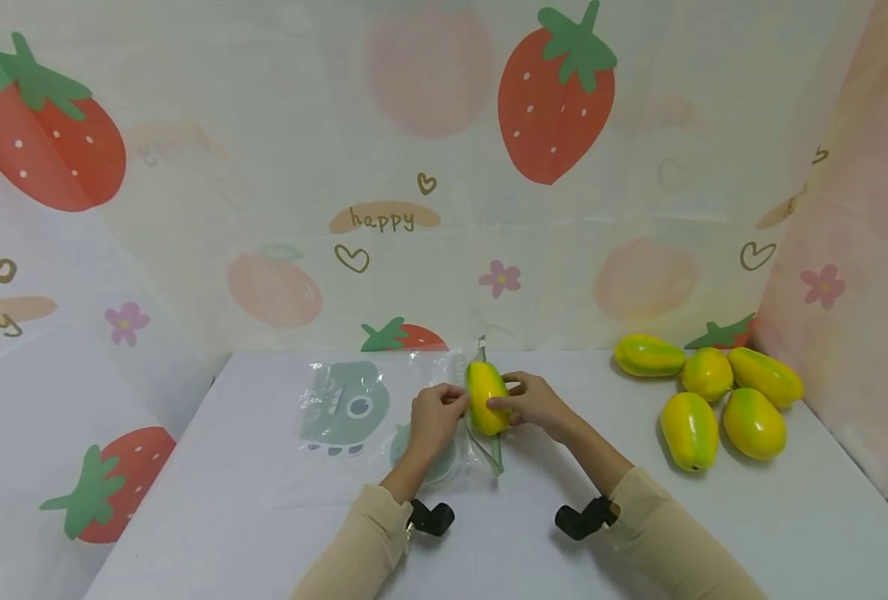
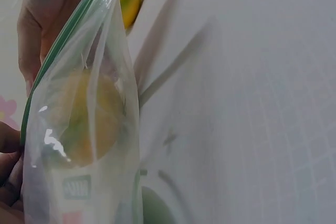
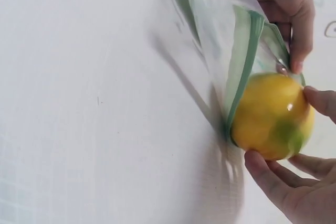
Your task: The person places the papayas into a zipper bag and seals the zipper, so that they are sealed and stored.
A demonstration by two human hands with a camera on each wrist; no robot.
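Observation:
A clear zip bag [image 1: 339, 475] with a green zip edge and a green cartoon print lies on the white table, its mouth raised at the right side. My left hand [image 1: 436, 421] pinches the edge of that mouth. My right hand [image 1: 537, 404] grips a smooth, oblong yellow-green fruit [image 1: 486, 400], thumb on one side and fingers on the other. In the right wrist view, the fruit [image 3: 273, 116] sits at the bag's opening, partly inside the green zip edge [image 3: 247, 72]. Through the bag's plastic [image 2: 47, 140], the left wrist view shows the fruit blurred.
Several more yellow-green fruits [image 1: 689, 432] lie grouped at the table's right rear. A cloth backdrop [image 1: 459, 283] with strawberry prints stands behind the table [image 1: 212, 517] and along both sides. Black wrist cameras [image 1: 432, 518] are strapped to both wrists.

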